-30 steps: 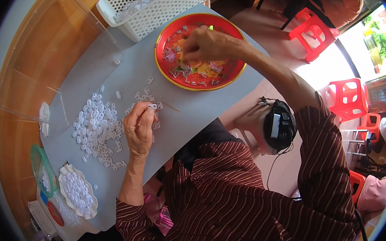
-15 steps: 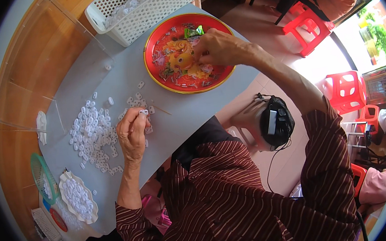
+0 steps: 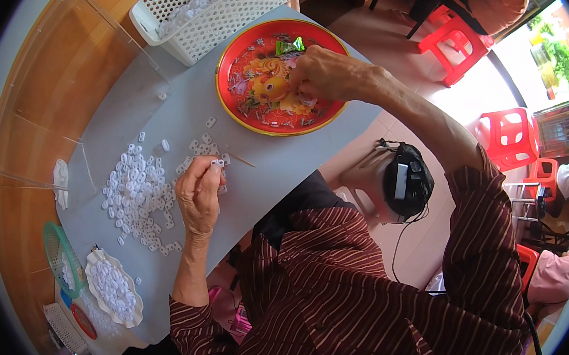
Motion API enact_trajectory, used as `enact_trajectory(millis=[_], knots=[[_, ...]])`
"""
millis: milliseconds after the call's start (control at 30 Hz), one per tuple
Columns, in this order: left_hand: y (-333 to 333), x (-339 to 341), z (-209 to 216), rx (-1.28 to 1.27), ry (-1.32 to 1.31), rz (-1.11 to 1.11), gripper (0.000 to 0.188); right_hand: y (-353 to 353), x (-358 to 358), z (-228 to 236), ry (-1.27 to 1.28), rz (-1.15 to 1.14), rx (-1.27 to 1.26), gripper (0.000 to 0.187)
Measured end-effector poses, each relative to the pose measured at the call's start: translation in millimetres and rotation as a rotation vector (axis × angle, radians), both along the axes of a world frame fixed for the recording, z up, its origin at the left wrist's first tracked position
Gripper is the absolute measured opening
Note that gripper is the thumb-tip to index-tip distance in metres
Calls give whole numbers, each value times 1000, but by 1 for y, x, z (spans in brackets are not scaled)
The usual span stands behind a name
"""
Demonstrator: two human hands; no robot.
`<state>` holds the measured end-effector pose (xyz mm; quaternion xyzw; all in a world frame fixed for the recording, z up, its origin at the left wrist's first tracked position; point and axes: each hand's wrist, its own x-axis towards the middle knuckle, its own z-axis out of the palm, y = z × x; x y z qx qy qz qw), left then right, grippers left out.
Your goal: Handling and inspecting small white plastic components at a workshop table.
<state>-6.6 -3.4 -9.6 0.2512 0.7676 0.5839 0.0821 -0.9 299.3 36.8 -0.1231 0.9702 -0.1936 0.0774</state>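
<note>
My left hand (image 3: pixel 199 193) is closed in a pinch on a small white plastic piece (image 3: pixel 217 163), held just above the grey table (image 3: pixel 259 193). Beside that hand lies a spread pile of similar white pieces (image 3: pixel 137 183), each with small dark holes. My right hand (image 3: pixel 330 75) reaches into a round red tray (image 3: pixel 225 101) with a gold rim and a floral picture. Its fingers are bent together low over small metal pins (image 3: pixel 272 119) strewn on the tray; whatever they hold is hidden. Near its knuckles rests a green wrapped packet (image 3: pixel 289 46).
A white perforated basket (image 3: pixel 217 31) of white pieces stands behind the tray. A thin wooden stick (image 3: pixel 242 161) lies nearby. Left are a clear plastic panel (image 3: pixel 57 130), a scalloped white dish (image 3: pixel 134 316) and a green basket (image 3: pixel 55 258). Red stools (image 3: pixel 511 137) stand right.
My right hand has shifted slightly within the tray, its fingers lower among the pins. The left hand keeps its pinch on the white piece, nearly still.
</note>
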Motion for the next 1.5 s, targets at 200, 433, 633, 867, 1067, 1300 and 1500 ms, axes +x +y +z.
enact_trajectory(millis=[200,433,633,867,1067,1300,1500], knots=[[4,0,1,-3,28,-13,17,-16,13,9,60,-22,139,16],[-5,1,-5,19,29,19,11,-38,8,-1,167,45,285,13],[4,0,-3,35,61,-19,10,-43,15,7,232,43,420,16],[1,1,-3,39,61,2,10,-44,-3,3,161,-13,340,19],[4,2,3,45,0,-4,14,-48,8,5,269,-117,-317,11],[1,2,6,70,-107,-15,17,-116,33,-15,-32,-215,-956,6],[-1,-1,4,58,-50,-47,17,-138,44,-39,-226,-300,-1402,12]])
